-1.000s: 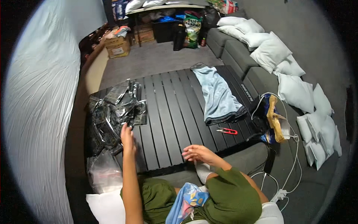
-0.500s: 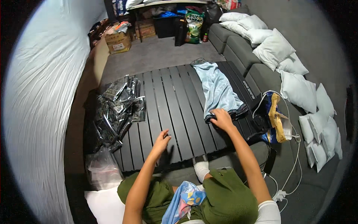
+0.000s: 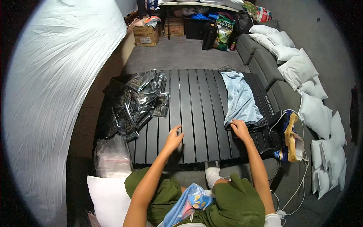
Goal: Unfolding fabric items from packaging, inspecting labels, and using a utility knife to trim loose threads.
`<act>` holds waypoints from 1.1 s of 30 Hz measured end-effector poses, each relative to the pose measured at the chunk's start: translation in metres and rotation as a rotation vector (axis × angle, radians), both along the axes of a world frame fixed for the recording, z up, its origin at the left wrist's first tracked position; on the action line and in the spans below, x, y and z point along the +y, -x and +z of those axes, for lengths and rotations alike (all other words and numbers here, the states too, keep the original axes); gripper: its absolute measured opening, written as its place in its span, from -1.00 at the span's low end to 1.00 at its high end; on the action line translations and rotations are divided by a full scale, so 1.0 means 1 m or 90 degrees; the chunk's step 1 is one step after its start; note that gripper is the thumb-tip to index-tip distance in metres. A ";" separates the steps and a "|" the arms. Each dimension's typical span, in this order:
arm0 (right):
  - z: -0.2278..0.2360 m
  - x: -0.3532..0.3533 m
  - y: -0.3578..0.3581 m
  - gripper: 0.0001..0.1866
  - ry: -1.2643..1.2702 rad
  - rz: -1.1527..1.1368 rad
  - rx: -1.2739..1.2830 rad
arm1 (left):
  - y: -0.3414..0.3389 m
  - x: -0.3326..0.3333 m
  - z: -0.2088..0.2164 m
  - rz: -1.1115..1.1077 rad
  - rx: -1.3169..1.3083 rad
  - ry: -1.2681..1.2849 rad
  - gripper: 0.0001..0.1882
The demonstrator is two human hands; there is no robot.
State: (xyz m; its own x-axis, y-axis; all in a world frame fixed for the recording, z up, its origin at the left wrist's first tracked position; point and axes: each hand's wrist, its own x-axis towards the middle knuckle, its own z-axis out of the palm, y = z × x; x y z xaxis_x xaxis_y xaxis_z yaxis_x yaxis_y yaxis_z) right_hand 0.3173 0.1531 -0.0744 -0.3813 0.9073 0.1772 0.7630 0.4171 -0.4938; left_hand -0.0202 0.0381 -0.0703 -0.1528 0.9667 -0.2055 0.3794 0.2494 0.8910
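A light blue satin garment point(image 3: 242, 96) with black lace-like trim at both ends lies lengthwise on the right part of the black slatted table point(image 3: 193, 113). At its near edge, my right hand point(image 3: 241, 129) has its fingers closed on the dark trim. My left hand point(image 3: 174, 139) hovers over the slats near the table's front, empty, with thumb and fingers apart. A pile of shiny black plastic packets point(image 3: 138, 102) covers the table's left side, nearest my left hand. Clear plastic bags point(image 3: 113, 157) hang by the table's near left corner.
White pillows point(image 3: 315, 117) line the grey sofa point(image 3: 283, 92) on the right. A blue and yellow bag point(image 3: 291, 136) and white cables point(image 3: 302, 179) sit beside the table. White sheeting point(image 3: 56, 94) hangs at left; cardboard boxes point(image 3: 146, 36) stand at the back.
The view has shifted, so the whole scene sits farther right. My right hand stays at the garment's near edge, and my left hand still hovers over the slats.
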 end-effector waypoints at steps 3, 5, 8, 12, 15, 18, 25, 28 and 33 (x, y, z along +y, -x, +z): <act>0.005 -0.008 0.001 -0.65 0.061 0.052 -0.022 | 0.006 -0.005 -0.007 0.103 0.160 -0.138 -0.42; 0.015 -0.015 -0.003 -0.62 0.067 0.070 -0.039 | 0.010 -0.007 0.001 0.172 0.196 -0.157 -0.40; 0.032 -0.026 0.006 -0.57 0.075 0.105 -0.071 | 0.041 -0.006 0.004 0.270 0.274 -0.231 -0.35; 0.045 -0.033 0.019 -0.55 0.061 0.127 -0.071 | 0.089 -0.001 0.018 0.463 0.297 -0.302 -0.40; 0.061 -0.038 0.027 -0.55 0.042 0.165 -0.102 | 0.104 -0.002 0.026 0.604 0.343 -0.161 -0.26; 0.083 -0.039 0.045 -0.54 -0.008 0.267 -0.151 | 0.122 -0.007 0.005 0.690 0.394 -0.015 -0.09; 0.086 -0.024 0.084 -0.45 -0.073 0.507 -0.265 | 0.125 0.008 -0.031 0.611 0.562 0.141 -0.12; 0.074 -0.013 0.111 -0.40 -0.128 0.570 -0.293 | 0.120 0.011 -0.031 0.565 0.595 0.135 -0.13; 0.050 -0.008 0.209 -0.31 -0.213 0.542 -0.111 | 0.121 0.014 -0.027 0.569 0.647 0.100 -0.19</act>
State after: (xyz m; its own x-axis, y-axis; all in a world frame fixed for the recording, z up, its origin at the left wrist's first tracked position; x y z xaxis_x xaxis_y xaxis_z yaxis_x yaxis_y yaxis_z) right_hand 0.1081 0.1451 -0.0242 -0.9407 0.2218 0.2566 0.1866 0.9702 -0.1547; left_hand -0.1408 0.0520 -0.0973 -0.8571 0.4363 0.2739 0.5024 0.8256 0.2570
